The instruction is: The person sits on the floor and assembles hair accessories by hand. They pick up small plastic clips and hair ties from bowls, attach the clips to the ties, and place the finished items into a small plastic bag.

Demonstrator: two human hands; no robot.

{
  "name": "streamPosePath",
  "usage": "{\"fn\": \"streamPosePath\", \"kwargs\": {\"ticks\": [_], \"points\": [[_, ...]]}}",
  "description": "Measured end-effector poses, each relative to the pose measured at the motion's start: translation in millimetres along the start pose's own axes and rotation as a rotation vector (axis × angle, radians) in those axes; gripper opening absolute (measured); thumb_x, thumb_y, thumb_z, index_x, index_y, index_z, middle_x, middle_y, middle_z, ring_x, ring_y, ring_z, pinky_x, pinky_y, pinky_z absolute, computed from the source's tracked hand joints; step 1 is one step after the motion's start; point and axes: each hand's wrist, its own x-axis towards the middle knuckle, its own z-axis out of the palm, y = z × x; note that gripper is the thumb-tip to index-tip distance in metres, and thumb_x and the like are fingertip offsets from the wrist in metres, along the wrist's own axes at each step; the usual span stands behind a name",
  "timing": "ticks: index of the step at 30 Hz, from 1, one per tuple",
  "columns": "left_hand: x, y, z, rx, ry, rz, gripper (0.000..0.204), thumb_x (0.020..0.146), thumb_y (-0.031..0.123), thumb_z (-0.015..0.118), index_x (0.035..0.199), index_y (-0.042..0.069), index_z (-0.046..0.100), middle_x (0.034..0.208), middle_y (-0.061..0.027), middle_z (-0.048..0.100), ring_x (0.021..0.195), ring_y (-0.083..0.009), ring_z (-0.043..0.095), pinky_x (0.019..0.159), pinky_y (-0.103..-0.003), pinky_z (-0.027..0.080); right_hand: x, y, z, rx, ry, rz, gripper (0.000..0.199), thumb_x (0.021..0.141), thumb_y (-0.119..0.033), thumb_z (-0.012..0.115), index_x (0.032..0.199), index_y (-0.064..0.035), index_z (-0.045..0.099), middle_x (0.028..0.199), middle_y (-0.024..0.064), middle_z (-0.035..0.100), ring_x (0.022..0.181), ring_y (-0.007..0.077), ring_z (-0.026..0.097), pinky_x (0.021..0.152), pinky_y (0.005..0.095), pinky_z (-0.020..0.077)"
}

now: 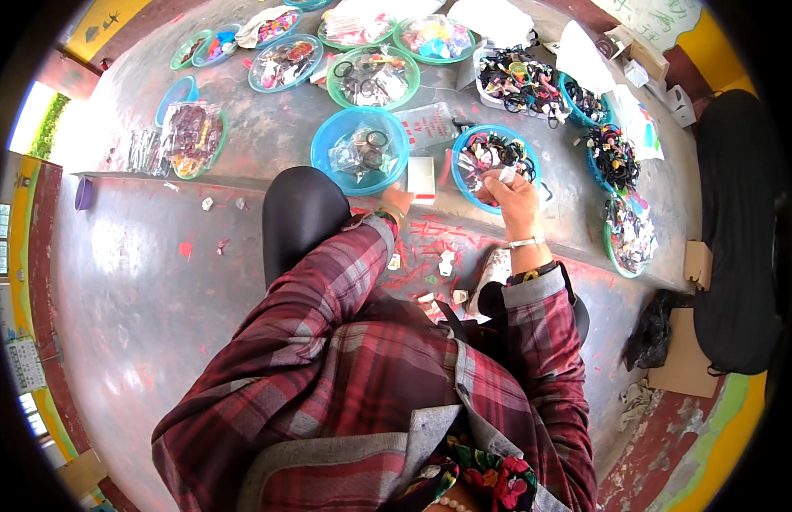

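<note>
My right hand (511,194) is raised over a blue bowl (461,168) of dark hair ties, its fingers closed on a small clear packet (501,175). My left hand (398,202) rests near a white box (421,178) on the raised grey ledge, mostly hidden by my plaid sleeve; I cannot tell whether it holds anything. Just left of it stands another blue bowl (328,155) holding bagged hair ties. A black-clad knee (300,213) rises in front of this bowl.
Several green and blue bowls of hair ties and clips cover the ledge, such as a green one (404,64) and a white tray (486,90). Cardboard boxes (684,358) and a black bag (652,333) lie at the right. Paper scraps litter the concrete floor (140,282).
</note>
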Motion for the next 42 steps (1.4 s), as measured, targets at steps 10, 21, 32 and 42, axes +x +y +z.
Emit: {"fn": "streamPosePath", "kwargs": {"ticks": [10, 21, 32, 42], "points": [[-155.0, 164.3, 1.2, -0.672, -0.594, 0.069, 0.031, 0.085, 0.018, 0.055, 0.113, 0.004, 0.052, 0.103, -0.0057, 0.060, 0.090, -0.0161, 0.057, 0.069, -0.029, 0.046, -3.6, 3.2, 11.4, 0.433, 0.110, 0.076, 0.008, 0.083, -0.005, 0.055, 0.088, 0.0000, 0.058, 0.077, 0.0119, 0.065, 0.068, 0.0169, 0.061, 0.064, 0.0249, 0.0478], [-158.5, 216.7, -21.2, -0.377, -0.553, 0.202, 0.026, 0.089, 0.021, 0.051, 0.105, 0.001, 0.055, 0.099, -0.0084, 0.063, 0.088, -0.0145, 0.060, 0.056, -0.020, 0.043, -4.1, -0.3, 23.7, 0.292, 0.106, -0.042, 0.022, 0.077, -0.010, 0.067, 0.096, -0.0007, 0.059, 0.084, 0.0008, 0.060, 0.080, 0.0089, 0.054, 0.071, 0.0209, 0.0421], [-137.3, 199.3, -26.0, -0.207, -0.684, 0.171, 0.023, 0.086, 0.021, 0.057, 0.095, 0.001, 0.060, 0.083, -0.0063, 0.063, 0.074, -0.0107, 0.060, 0.054, -0.020, 0.044, 2.0, -0.5, 11.7, 0.146, -0.083, 0.185, 0.014, 0.076, -0.014, 0.067, 0.085, -0.0039, 0.066, 0.076, -0.0007, 0.063, 0.065, 0.0046, 0.051, 0.058, 0.0195, 0.0367], [-136.9, 202.7, -28.9, -0.290, -0.635, 0.207, 0.022, 0.086, 0.020, 0.057, 0.093, -0.001, 0.060, 0.082, -0.0064, 0.061, 0.075, -0.0112, 0.058, 0.056, -0.019, 0.043, 4.2, 0.9, 13.4, 0.254, -0.050, 0.187, 0.010, 0.078, -0.013, 0.064, 0.081, -0.0032, 0.067, 0.072, 0.0036, 0.065, 0.062, 0.0059, 0.053, 0.057, 0.0189, 0.0379]]}}
